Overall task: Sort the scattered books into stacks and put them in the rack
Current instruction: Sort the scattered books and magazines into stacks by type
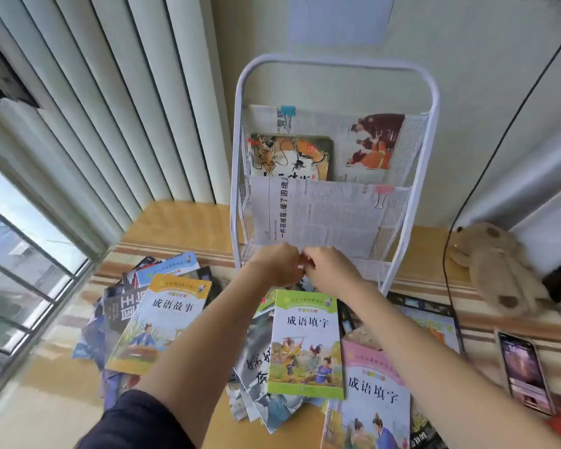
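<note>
The white wire rack (pixel 433 102) stands on the table against the wall. Its upper tiers hold clipped newspapers (pixel 324 215) and a dragon-cover book (pixel 289 155). My left hand (pixel 277 265) and my right hand (pixel 332 270) meet in front of the rack's lowest tier. Their fingers are curled and pinch a small item (pixel 305 265) between them, too small to identify. Scattered books lie below my arms: a yellow-topped book (pixel 162 322) on a left pile, a green-topped book (pixel 306 345) in the middle, and a pink-topped book (pixel 373 393) at the right.
A phone (pixel 525 372) lies at the right on the striped table (pixel 175 228). A plush toy (pixel 496 267) sits right of the rack, with a black cable (pixel 446 254) running down beside it. Vertical blinds (pixel 110 108) and a window (pixel 23 254) are at the left.
</note>
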